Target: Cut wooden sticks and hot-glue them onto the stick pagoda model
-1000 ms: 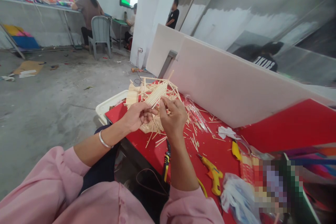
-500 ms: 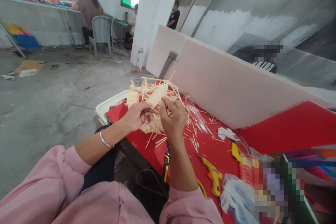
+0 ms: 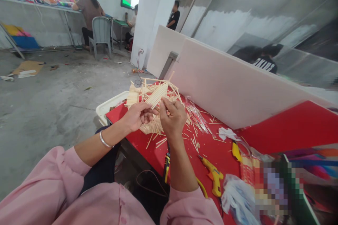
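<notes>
Head view | left hand [image 3: 137,116], right hand [image 3: 173,117] pinch stick model [image 3: 154,95] | red table [image 3: 219,151]

Pale wooden sticks [image 3: 154,95] on a red table [image 3: 219,151], yellow glue gun [image 3: 214,175], pink sleeves [image 3: 52,190].

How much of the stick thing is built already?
Many sticks already sit joined in the stick structure. The left hand and right hand both pinch parts of it now. Loose sticks lie unused on the red table, beside the glue gun.

Pink rolled-up sleeves, silver bangle [image 3: 105,142] on the left wrist
</notes>
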`<action>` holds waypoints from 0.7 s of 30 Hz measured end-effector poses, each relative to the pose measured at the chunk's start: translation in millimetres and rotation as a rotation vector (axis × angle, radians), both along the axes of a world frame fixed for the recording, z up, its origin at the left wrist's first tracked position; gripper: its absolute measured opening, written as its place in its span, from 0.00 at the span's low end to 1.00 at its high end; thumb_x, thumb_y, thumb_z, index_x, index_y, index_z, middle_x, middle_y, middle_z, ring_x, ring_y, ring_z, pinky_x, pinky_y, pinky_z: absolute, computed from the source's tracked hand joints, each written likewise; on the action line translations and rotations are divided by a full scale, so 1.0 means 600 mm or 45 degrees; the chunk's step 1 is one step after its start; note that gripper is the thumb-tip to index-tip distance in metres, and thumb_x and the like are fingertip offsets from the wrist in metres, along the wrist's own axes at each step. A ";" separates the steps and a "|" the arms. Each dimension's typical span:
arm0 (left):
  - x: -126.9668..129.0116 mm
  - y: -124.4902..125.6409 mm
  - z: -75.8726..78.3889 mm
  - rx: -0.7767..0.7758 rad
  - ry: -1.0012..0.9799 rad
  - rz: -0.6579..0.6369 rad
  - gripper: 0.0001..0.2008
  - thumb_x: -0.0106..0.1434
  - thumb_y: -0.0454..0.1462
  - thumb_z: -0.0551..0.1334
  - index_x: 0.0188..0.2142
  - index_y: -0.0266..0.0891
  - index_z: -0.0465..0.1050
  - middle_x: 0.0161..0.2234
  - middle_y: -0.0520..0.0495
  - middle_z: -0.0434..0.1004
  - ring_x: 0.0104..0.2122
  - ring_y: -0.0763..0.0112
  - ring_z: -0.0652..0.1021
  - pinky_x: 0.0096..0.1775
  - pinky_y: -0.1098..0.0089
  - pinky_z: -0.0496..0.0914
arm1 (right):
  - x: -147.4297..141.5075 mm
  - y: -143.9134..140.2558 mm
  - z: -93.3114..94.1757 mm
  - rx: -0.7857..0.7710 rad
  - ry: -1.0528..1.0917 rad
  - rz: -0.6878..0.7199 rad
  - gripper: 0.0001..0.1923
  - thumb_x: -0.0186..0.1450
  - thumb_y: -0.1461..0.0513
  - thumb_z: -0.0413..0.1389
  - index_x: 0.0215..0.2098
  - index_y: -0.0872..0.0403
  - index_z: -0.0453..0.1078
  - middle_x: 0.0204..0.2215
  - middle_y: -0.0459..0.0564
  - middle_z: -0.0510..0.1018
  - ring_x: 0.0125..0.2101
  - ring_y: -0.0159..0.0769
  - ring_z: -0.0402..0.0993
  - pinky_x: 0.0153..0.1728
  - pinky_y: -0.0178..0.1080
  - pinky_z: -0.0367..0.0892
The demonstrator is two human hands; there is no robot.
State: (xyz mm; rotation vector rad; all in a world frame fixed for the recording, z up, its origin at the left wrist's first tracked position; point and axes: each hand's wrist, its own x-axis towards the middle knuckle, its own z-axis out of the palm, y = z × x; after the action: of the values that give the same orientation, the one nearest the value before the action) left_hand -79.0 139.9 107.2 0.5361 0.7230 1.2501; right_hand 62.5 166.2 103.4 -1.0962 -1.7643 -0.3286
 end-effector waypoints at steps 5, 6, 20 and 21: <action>0.000 0.002 -0.004 0.007 0.002 -0.003 0.07 0.56 0.32 0.60 0.24 0.31 0.73 0.22 0.42 0.79 0.15 0.78 0.72 0.15 0.78 0.58 | 0.002 0.000 -0.001 -0.025 -0.005 0.000 0.13 0.67 0.58 0.53 0.42 0.50 0.79 0.23 0.45 0.69 0.25 0.30 0.63 0.30 0.35 0.61; -0.001 0.002 -0.005 0.008 0.009 -0.001 0.06 0.56 0.32 0.61 0.24 0.32 0.73 0.22 0.42 0.80 0.15 0.78 0.73 0.15 0.78 0.59 | 0.002 0.000 -0.001 -0.028 -0.001 0.002 0.13 0.67 0.58 0.53 0.42 0.51 0.79 0.23 0.45 0.69 0.25 0.30 0.63 0.30 0.35 0.60; 0.000 0.001 -0.007 0.058 0.107 -0.016 0.07 0.54 0.34 0.63 0.23 0.31 0.75 0.22 0.44 0.79 0.15 0.80 0.70 0.14 0.78 0.57 | -0.001 -0.001 -0.002 -0.049 0.019 0.013 0.14 0.68 0.57 0.52 0.43 0.51 0.79 0.23 0.45 0.69 0.25 0.29 0.63 0.30 0.35 0.60; 0.000 0.002 -0.009 0.060 0.097 -0.010 0.06 0.54 0.34 0.63 0.24 0.32 0.75 0.23 0.43 0.80 0.15 0.80 0.71 0.14 0.78 0.57 | -0.001 -0.002 -0.003 -0.051 0.018 0.007 0.14 0.68 0.57 0.52 0.43 0.51 0.79 0.23 0.45 0.69 0.25 0.30 0.63 0.30 0.35 0.60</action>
State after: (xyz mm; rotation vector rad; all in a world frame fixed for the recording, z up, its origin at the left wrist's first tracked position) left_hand -79.2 140.9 102.0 0.6276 0.7563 1.2474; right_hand 62.1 165.3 101.8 -1.1189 -1.7680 -0.2826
